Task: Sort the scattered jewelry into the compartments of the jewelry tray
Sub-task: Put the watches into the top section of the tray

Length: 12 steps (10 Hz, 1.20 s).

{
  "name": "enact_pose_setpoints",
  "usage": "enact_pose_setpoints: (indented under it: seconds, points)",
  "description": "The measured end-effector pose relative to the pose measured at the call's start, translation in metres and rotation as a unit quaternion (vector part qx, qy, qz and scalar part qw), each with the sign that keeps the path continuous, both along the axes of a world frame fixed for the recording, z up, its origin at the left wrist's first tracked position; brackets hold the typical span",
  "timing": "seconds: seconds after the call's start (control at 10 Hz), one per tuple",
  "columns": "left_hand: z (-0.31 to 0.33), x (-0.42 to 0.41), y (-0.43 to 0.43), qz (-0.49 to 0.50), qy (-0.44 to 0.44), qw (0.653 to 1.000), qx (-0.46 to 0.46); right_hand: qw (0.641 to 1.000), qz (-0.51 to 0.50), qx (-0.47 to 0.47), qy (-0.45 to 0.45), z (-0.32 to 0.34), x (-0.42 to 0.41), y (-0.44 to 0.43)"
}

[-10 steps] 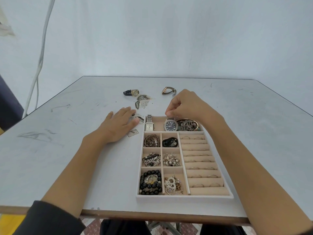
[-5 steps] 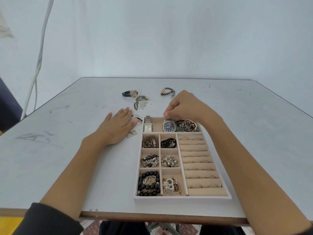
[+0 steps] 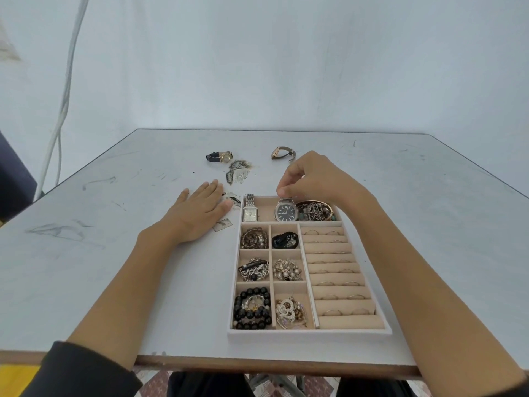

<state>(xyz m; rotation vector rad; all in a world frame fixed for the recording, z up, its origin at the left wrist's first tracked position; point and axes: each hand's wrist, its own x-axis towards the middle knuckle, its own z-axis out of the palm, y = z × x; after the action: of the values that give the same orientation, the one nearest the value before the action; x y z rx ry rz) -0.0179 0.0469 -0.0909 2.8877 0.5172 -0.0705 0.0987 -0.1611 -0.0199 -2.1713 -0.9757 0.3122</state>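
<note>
The beige jewelry tray lies near the table's front edge. Its far compartment holds a silver rectangular watch, a blue-dial steel watch and a bangle with chains. My right hand hovers over that compartment, thumb and forefinger pinching the far end of the blue-dial watch's band. My left hand lies flat on the table just left of the tray, partly over small plastic packets. Loose on the table beyond are a black-strap watch, a brown-strap watch and bagged pieces.
The six small compartments hold bracelets, beads and brooches; the ring rolls on the right carry several thin rings. Another small packet lies by my left wrist. A white cable hangs along the wall at left.
My right hand has lifted slightly above the blue-dial watch, fingertips now at the band's far end. My left hand has stayed flat in place.
</note>
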Motion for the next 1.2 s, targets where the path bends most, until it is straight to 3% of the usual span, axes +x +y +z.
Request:
enact_pose_setpoints:
  seconds: [0.5,0.8,1.2]
  points:
    - [0.001,0.0,0.0,0.0,0.002,1.0,0.001,0.999,0.019,0.017,0.03,-0.005,0.007,0.001]
    - [0.006,0.001,-0.003,0.002,-0.018,1.0,-0.02,0.995,-0.022,0.057,0.078,0.002,0.013,-0.004]
    - [0.024,0.034,0.015,0.119,-0.201,0.971,-0.055,0.969,-0.184,0.05,0.155,-0.01,0.08,0.036]
